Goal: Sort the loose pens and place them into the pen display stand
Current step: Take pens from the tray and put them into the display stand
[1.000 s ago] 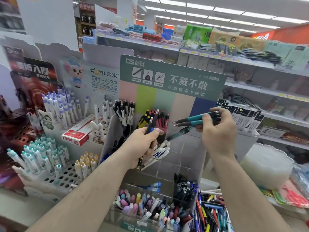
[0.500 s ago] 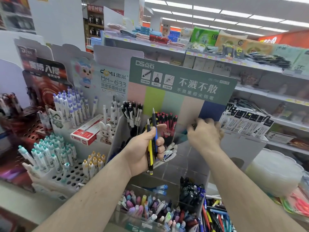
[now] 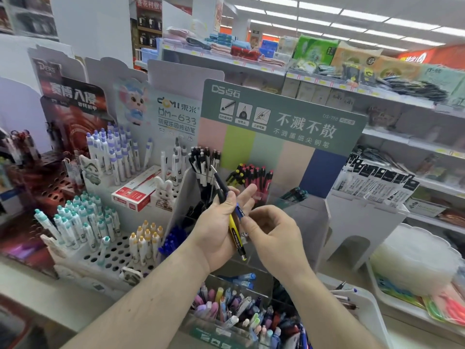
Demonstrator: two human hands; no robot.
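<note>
My left hand (image 3: 216,225) is raised in front of the pen display stand (image 3: 281,117), with its thumb across two loose pens. One is a yellow-and-black pen (image 3: 236,236) pointing tip down. The other is a blue-and-black pen (image 3: 239,210) whose black end points up and left. My right hand (image 3: 274,235) is beside them, its fingertips pinching the blue pen's lower end. Teal pens (image 3: 295,193) stand in the stand's right compartment, red pens (image 3: 256,177) in the middle one and black-and-white pens (image 3: 203,162) at the left.
Clear bins of mixed pens (image 3: 234,311) sit below my hands. White peg-hole stands with capped pens (image 3: 83,222) fill the left. A white cardboard stand (image 3: 362,222) and a stack of clear plates (image 3: 412,260) are on the right, with store shelves behind.
My right hand left the teal pens in the stand's right compartment and came back down to my left hand. It now pinches the blue pen held there.
</note>
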